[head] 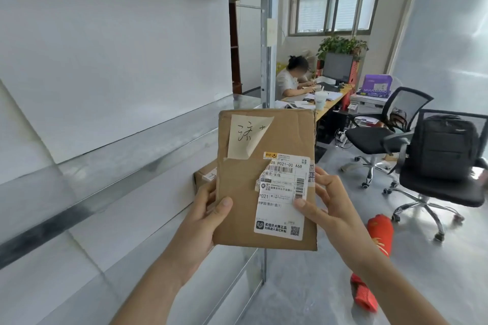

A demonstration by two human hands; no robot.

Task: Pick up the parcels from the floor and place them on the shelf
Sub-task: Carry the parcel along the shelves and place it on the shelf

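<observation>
Flat cardboard parcel [266, 179] at frame centre, upright, off floor. Left hand [208, 208] clamped on left edge, right hand [322, 200] on right edge over peeling shipping label [284, 198]. Likely light, stiff; hold bare edges. Metal shelf [111, 155] at left; second parcel [204, 174] there.

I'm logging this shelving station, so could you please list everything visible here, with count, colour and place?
Parcel: one, brown cardboard with white label and yellowish note, held up centre.
Second parcel: one, brown, on a shelf behind the held one, mostly hidden.
Shelf: one metal rack, grey, left.
Office chairs: two, black, right.
Backpack: one, black, on the nearer chair.
Red packages: two, on the floor, lower right.
Desk: one, wooden, cluttered, with a black monitor on it.
Seated person: one, at the desk.
Plants: green, by the window.
Left hand: grip on the parcel's left edge.
Right hand: grip on its right edge.
</observation>
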